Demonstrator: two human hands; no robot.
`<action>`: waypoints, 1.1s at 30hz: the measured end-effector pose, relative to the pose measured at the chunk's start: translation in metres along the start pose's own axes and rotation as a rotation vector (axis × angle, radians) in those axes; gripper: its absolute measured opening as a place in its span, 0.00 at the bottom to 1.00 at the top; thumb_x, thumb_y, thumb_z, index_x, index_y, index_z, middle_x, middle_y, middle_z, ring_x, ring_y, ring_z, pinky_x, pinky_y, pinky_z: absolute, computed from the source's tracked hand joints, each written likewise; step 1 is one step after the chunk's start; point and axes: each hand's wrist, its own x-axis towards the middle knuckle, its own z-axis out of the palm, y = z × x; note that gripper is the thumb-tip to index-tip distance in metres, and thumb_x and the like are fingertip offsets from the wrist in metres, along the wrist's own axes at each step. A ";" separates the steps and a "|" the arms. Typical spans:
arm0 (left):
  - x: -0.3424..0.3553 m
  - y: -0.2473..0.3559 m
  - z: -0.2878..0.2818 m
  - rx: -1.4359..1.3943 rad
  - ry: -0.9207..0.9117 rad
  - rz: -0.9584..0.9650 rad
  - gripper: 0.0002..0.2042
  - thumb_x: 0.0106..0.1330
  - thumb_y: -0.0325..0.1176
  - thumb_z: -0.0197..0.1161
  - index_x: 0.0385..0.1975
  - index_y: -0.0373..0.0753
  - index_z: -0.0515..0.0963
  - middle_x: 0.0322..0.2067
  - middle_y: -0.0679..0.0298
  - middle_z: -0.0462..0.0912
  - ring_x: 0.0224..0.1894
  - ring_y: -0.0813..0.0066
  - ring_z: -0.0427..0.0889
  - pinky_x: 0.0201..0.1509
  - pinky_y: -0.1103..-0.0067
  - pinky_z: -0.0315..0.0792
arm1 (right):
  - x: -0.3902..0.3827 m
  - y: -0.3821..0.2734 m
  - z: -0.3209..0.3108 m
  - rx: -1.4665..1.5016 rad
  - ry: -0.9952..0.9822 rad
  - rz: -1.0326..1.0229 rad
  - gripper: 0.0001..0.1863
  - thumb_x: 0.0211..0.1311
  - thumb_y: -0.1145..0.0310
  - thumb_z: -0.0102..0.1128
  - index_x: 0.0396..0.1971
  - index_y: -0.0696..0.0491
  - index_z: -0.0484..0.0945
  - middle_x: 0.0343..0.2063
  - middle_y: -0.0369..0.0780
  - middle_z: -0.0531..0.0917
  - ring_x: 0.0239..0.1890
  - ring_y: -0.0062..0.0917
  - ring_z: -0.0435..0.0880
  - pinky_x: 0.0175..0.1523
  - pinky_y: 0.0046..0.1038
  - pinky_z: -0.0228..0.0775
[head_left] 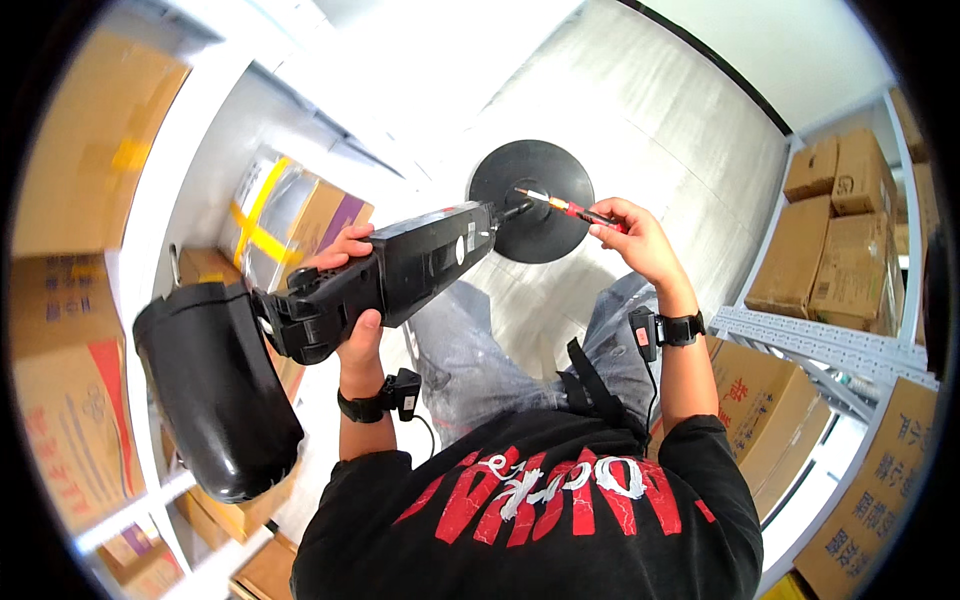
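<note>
My left hand point(350, 270) is wrapped round a long black plastic housing point(425, 262), fingers over its far side and thumb on the near side. A hinged joint point(305, 325) links the housing to a large glossy black rounded hood point(218, 395) at the left. The housing's other end narrows to a short rod above a round black disc base point(545, 225) on the floor. In my right hand point(640, 235), a slim red tool point(572, 209), apparently a soldering iron, is pinched by its handle. Its copper-coloured tip points left, close to the rod; whether they touch I cannot tell.
Cardboard boxes fill white shelving at the left; one bundle point(270, 215) is wrapped in clear film with yellow tape. Stacked boxes point(820, 240) stand on a grey metal rack point(810, 340) at the right. Both wrists carry black straps with small devices. The floor point(640, 130) is pale grey.
</note>
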 end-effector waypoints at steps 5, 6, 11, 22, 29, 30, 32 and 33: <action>-0.062 0.036 -0.047 0.017 0.230 -0.005 0.28 0.47 0.43 0.70 0.48 0.41 0.70 0.46 0.55 0.76 0.58 0.50 0.69 0.68 0.51 0.57 | 0.016 0.000 0.067 0.024 -0.154 -0.062 0.07 0.70 0.67 0.51 0.40 0.55 0.70 0.41 0.37 0.82 0.39 0.18 0.79 0.43 0.23 0.70; -0.072 0.041 -0.054 0.009 0.255 0.000 0.28 0.47 0.43 0.70 0.48 0.41 0.70 0.46 0.55 0.76 0.58 0.50 0.69 0.68 0.51 0.57 | 0.026 0.005 0.083 -0.037 -0.175 -0.157 0.08 0.70 0.67 0.51 0.39 0.56 0.70 0.40 0.38 0.82 0.39 0.20 0.79 0.43 0.24 0.70; -0.111 0.066 -0.079 0.012 0.306 0.028 0.28 0.48 0.43 0.70 0.49 0.41 0.70 0.45 0.56 0.76 0.58 0.51 0.69 0.69 0.51 0.55 | 0.083 0.012 0.183 -0.212 -0.352 -0.346 0.12 0.69 0.63 0.54 0.41 0.58 0.70 0.37 0.42 0.82 0.39 0.24 0.79 0.45 0.26 0.69; -0.127 0.093 -0.097 -0.041 0.219 0.016 0.29 0.49 0.45 0.74 0.46 0.39 0.68 0.43 0.55 0.77 0.56 0.52 0.70 0.67 0.52 0.56 | 0.108 0.044 0.280 -0.500 -0.931 0.094 0.19 0.67 0.55 0.52 0.42 0.57 0.75 0.31 0.38 0.79 0.35 0.24 0.73 0.43 0.26 0.64; -0.138 0.073 -0.106 -0.148 0.315 0.010 0.25 0.51 0.44 0.67 0.47 0.39 0.68 0.43 0.55 0.74 0.56 0.54 0.68 0.69 0.53 0.56 | 0.111 0.056 0.275 -0.594 -0.885 0.210 0.17 0.68 0.58 0.52 0.45 0.55 0.76 0.34 0.37 0.79 0.38 0.21 0.73 0.46 0.24 0.64; -0.145 0.066 -0.110 -0.177 0.339 0.004 0.25 0.51 0.44 0.67 0.47 0.40 0.68 0.43 0.56 0.74 0.56 0.55 0.68 0.69 0.53 0.56 | 0.110 0.068 0.274 -0.561 -0.867 0.204 0.17 0.68 0.58 0.52 0.45 0.56 0.76 0.34 0.37 0.80 0.38 0.22 0.74 0.46 0.24 0.64; -0.163 0.048 -0.120 -0.222 0.394 -0.004 0.25 0.52 0.44 0.66 0.48 0.40 0.68 0.44 0.56 0.74 0.57 0.55 0.68 0.69 0.52 0.55 | 0.109 0.091 0.271 -0.493 -0.841 0.182 0.17 0.67 0.59 0.53 0.45 0.56 0.76 0.35 0.38 0.80 0.38 0.22 0.75 0.47 0.25 0.66; -0.172 0.040 -0.123 -0.249 0.434 -0.022 0.25 0.52 0.44 0.66 0.48 0.42 0.69 0.45 0.57 0.74 0.59 0.55 0.67 0.70 0.52 0.54 | 0.109 0.094 0.265 -0.535 -0.849 0.166 0.17 0.66 0.59 0.53 0.44 0.57 0.76 0.34 0.39 0.80 0.37 0.23 0.75 0.47 0.27 0.67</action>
